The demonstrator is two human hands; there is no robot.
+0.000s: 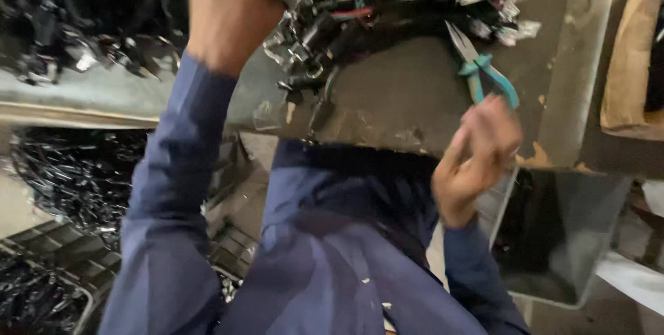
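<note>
Pliers [482,65] lie on the bench [387,100], apparently right of the wire bundle [332,24].

My left hand [232,3] is at eleven o'clock and closes on the bundle of black wires and connectors [325,27] on the grey bench [394,93]. My right hand [477,155] is at four o'clock, fingers curled, just below the pliers with blue-green handles [484,72]. Whether it touches them, I cannot tell.
</note>
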